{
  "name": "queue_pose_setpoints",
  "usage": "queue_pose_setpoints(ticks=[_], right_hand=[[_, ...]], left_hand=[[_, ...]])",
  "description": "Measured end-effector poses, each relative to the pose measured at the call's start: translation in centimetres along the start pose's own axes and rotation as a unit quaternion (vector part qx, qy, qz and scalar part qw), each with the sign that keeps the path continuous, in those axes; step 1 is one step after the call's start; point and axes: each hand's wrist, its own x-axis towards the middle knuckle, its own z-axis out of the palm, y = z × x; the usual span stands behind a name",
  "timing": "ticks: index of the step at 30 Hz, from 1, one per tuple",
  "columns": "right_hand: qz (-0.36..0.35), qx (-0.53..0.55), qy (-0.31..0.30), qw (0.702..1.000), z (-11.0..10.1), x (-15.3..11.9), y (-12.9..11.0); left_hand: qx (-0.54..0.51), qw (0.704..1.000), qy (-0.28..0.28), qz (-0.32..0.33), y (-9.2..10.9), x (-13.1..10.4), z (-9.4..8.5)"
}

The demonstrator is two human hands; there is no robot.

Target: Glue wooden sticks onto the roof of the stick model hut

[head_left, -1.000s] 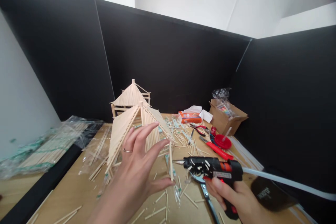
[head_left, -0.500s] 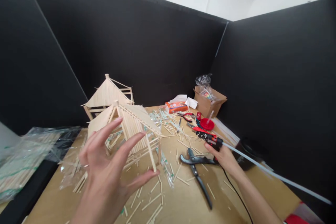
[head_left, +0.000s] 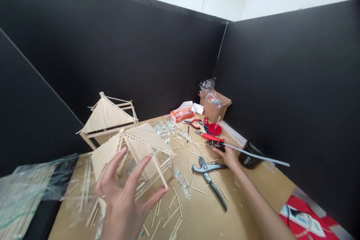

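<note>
My left hand (head_left: 123,191) is raised in front of the nearer stick house (head_left: 143,138), thumb and index finger pinching the two ends of a short wooden stick (head_left: 159,173). The house has a pitched roof of thin sticks, and my hand hides part of its front. Over on the right, my right hand (head_left: 228,156) has its fingers closed around a black hot glue gun (head_left: 217,144), low over the table. A long translucent glue stick (head_left: 258,155) protrudes from the gun's back. Below it lies a large dark cutter (head_left: 208,170) with spread handles.
Another stick house (head_left: 108,116) stands behind on the left. Loose sticks (head_left: 171,215) litter the brown table, with plastic-wrapped sticks (head_left: 25,195) at far left. Toward the back are an orange tissue pack (head_left: 182,114), red-handled pliers (head_left: 194,123), a cardboard box (head_left: 215,110) and a red lid (head_left: 215,129); a black cup (head_left: 250,153) stands right.
The view has shifted right. My right hand has moved the glue gun farther away and lower, and its glue stick has swung with it. My left hand keeps its pinch on the stick.
</note>
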Motion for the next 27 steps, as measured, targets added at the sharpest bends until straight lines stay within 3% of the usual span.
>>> queue_pose_setpoints(ticks=[6, 11, 14, 16, 17, 19, 21, 24, 27], right_hand=[[0.01, -0.014, 0.022, 1.0, 0.0, -1.4, 0.0], [-0.021, -0.049, 0.108, 0.993, -0.7, -5.8, -1.3], [-0.062, -0.029, 0.134, 0.989, -1.4, -8.7, -3.7], [-0.083, 0.067, 0.051, 0.993, -1.9, -10.1, -6.4], [-0.088, 0.119, -0.019, 0.989, -2.2, -10.5, -8.0], [-0.097, 0.215, -0.14, 0.962, -2.8, -10.9, -11.6], [-0.104, 0.305, -0.233, 0.918, -3.2, -10.8, -15.4], [-0.076, 0.4, -0.39, 0.826, -3.6, -10.3, -20.5], [-0.055, 0.454, -0.494, 0.74, -3.6, -10.4, -24.1]], left_hand=[[-0.018, 0.999, 0.008, -0.026, 0.2, 0.1, 0.6], [-0.031, 0.998, 0.018, -0.054, 0.9, 0.2, 0.9], [0.01, 0.999, 0.019, -0.045, 1.1, 0.2, 0.8], [0.044, 0.998, 0.024, -0.036, 1.2, 0.1, 0.5], [0.06, 0.997, 0.03, -0.034, 1.3, 0.1, 0.3], [0.085, 0.994, 0.051, -0.041, 1.6, 0.1, -0.3], [0.096, 0.992, 0.062, -0.057, 2.1, 0.1, -1.0], [0.076, 0.993, 0.047, -0.081, 2.7, -0.1, -1.5], [0.041, 0.995, 0.023, -0.089, 2.8, -0.5, -1.6]])
